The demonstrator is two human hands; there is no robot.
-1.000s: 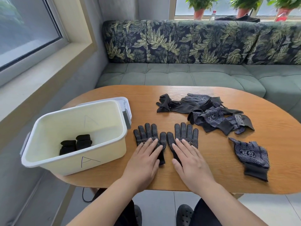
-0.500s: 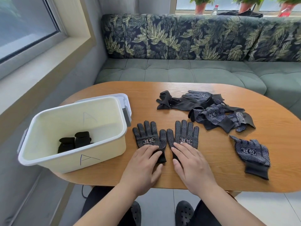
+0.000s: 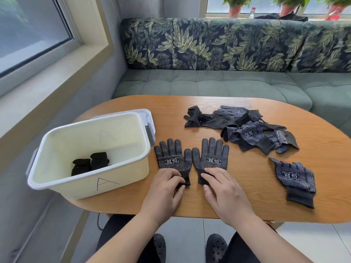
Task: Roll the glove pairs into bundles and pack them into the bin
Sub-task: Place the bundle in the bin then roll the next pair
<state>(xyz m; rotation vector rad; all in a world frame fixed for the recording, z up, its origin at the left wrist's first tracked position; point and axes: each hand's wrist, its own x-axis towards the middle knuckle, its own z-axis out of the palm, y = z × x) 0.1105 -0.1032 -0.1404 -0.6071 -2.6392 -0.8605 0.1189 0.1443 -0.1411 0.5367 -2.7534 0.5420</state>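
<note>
Head view, looking down on an oval wooden table w/ a green cushioned sofa beyond its far side. Two black knit gloves w/ white grip dots lie flat at near-centre, side by side, fingers pointing far: left glove & right glove, thumbs almost touching btw them.

Left hand sits on the left glove's plain black cuff. Its fingers are bent & bunched narrow, tips on the cuff, thumb at its near edge; can't tell if it pinches the fabric or only presses. Right hand lies on the right glove's cuff, fingers nearly straight & close together, flat on the fabric, thumb beside the cuff's near end.

Cream rectangular plastic bin, "A" in blue on its near wall, stands at the table's left, just beside the left glove. Inside, at the near-left, two black rolled glove bundles touch each other.

Far right of the pair is a loose pile of black gloves, some dotted, some plain, overlapping. At near right, apart from the pile, a single dotted glove lies flat, cuff toward the near edge.
</note>
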